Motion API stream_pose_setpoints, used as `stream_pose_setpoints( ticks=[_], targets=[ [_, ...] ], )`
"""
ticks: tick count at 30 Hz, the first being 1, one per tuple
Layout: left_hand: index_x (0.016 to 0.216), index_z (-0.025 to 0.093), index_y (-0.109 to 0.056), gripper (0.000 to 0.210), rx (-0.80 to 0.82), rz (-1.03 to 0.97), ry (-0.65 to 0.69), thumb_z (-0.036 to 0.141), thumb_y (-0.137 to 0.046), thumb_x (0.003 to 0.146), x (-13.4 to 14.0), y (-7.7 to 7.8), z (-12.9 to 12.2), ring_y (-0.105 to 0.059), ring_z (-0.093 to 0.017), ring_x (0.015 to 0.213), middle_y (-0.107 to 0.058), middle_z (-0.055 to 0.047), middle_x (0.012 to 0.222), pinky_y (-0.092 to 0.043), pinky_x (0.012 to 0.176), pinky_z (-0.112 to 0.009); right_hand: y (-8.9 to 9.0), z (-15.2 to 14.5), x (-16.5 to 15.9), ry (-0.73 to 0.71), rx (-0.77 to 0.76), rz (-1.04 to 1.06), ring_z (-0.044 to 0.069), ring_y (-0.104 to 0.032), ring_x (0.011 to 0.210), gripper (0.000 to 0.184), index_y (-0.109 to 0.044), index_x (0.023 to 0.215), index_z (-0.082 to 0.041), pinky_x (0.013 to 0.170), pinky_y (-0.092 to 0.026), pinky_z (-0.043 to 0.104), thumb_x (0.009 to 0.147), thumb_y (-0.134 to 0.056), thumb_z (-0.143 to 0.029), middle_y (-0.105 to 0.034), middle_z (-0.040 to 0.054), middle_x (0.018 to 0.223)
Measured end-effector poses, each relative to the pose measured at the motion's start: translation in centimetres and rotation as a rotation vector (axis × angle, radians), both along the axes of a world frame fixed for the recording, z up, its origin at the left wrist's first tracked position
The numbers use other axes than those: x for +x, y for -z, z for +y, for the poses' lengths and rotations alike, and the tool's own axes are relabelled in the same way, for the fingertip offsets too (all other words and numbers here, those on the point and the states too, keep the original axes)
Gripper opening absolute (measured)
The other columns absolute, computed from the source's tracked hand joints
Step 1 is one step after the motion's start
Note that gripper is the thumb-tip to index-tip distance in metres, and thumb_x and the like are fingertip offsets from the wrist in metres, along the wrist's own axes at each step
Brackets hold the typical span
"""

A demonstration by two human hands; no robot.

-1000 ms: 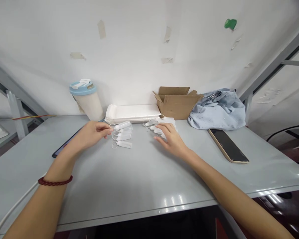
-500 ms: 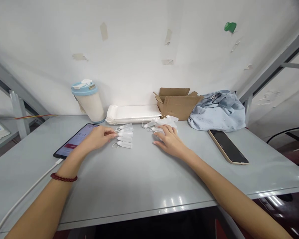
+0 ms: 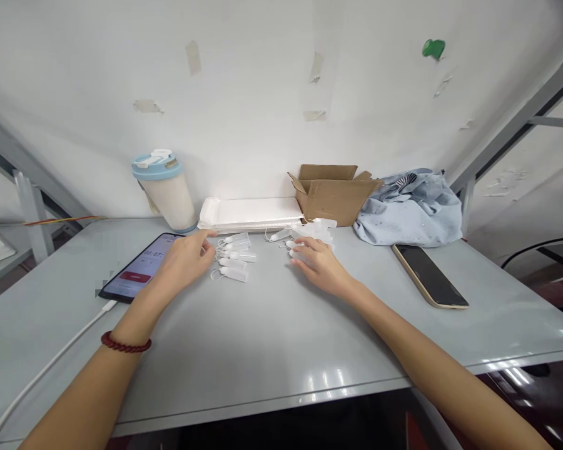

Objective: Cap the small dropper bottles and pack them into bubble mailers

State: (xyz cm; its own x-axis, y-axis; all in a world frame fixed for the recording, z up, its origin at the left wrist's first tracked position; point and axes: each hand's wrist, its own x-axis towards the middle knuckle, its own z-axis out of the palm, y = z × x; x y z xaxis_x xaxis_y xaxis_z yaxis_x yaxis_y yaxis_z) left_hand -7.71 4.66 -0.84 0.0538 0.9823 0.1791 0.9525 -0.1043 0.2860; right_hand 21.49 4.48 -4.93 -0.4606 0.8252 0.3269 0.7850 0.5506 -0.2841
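Note:
Small clear plastic tubes with thin string loops lie in a loose column on the grey table, several of them. Just left of them is my left hand, its thumb and index finger apart with nothing between them. More such tubes form a pile in front of the cardboard box. My right hand rests at the pile's near edge, fingers spread over a few tubes. Its fingertips partly cover those tubes.
A lit phone on a white cable lies beneath my left forearm; a dark phone lies at right. Along the wall stand a blue-lidded cup, a stack of white packets, an open cardboard box and bunched blue cloth.
My left hand has let go of a tube in the column and drawn slightly left, its fingers opening. That tube now sticks out a little farther right. My right hand has barely moved.

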Motion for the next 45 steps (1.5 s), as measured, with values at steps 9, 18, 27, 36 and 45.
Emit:
stream_pose_setpoints(
  ticks=[9, 18, 27, 36, 45],
  targets=[
    [0.118, 0.017, -0.058, 0.042, 0.072, -0.044, 0.04, 0.03, -0.038, 0.083, 1.4, 0.1, -0.7, -0.062, -0.021, 0.073, -0.068, -0.004, 0.085, -0.042, 0.069, -0.03, 0.6, 0.5, 0.2, -0.046, 0.034, 0.144, 0.022, -0.059, 0.097, 0.026, -0.065, 0.099, -0.021, 0.084, -0.045, 0.043, 0.091, -0.041, -0.017, -0.058, 0.0106, 0.122],
    [0.11, 0.017, -0.062, 0.037, -0.003, -0.293, 0.207, 0.037, -0.041, 0.087, 4.2, 0.2, -2.5, -0.061, -0.019, 0.074, -0.068, -0.004, 0.082, -0.045, 0.068, -0.029, -1.1, -0.6, -0.5, 0.011, -0.068, 0.675, 0.015, -0.059, 0.074, 0.014, -0.065, 0.09, -0.021, 0.073, -0.048, 0.032, 0.084, -0.055, -0.028, -0.066, 0.0052, 0.096],
    [0.094, 0.018, -0.066, 0.031, -0.185, -0.371, 0.373, 0.04, -0.046, 0.086, 5.7, 0.3, -3.4, -0.06, -0.019, 0.078, -0.069, -0.005, 0.087, -0.046, 0.068, -0.029, -2.7, -2.3, -1.5, 0.032, -0.463, 0.999, 0.013, -0.055, 0.065, 0.025, -0.065, 0.091, -0.019, 0.057, -0.039, 0.026, 0.077, -0.065, -0.04, -0.062, -0.0006, 0.067],
    [0.081, 0.018, -0.063, 0.028, -0.309, -0.62, 0.314, 0.044, -0.052, 0.082, 5.5, -0.2, -3.3, -0.059, -0.016, 0.063, -0.064, -0.002, 0.073, -0.046, 0.062, -0.028, -2.8, -2.2, -1.3, 0.078, -0.445, 1.094, 0.013, -0.058, 0.067, 0.024, -0.066, 0.088, -0.02, 0.067, -0.046, 0.029, 0.075, -0.067, -0.04, -0.063, -0.0003, 0.073],
    [0.082, 0.017, -0.066, 0.031, -0.376, -0.776, 0.346, 0.045, -0.054, 0.082, 5.3, -0.3, -3.1, -0.056, -0.014, 0.061, -0.061, -0.001, 0.066, -0.047, 0.063, -0.028, -2.5, -2.2, -1.5, 0.026, -0.497, 1.112, 0.013, -0.058, 0.067, 0.025, -0.066, 0.087, -0.02, 0.07, -0.047, 0.03, 0.074, -0.068, -0.041, -0.063, -0.0008, 0.072]
  ],
)
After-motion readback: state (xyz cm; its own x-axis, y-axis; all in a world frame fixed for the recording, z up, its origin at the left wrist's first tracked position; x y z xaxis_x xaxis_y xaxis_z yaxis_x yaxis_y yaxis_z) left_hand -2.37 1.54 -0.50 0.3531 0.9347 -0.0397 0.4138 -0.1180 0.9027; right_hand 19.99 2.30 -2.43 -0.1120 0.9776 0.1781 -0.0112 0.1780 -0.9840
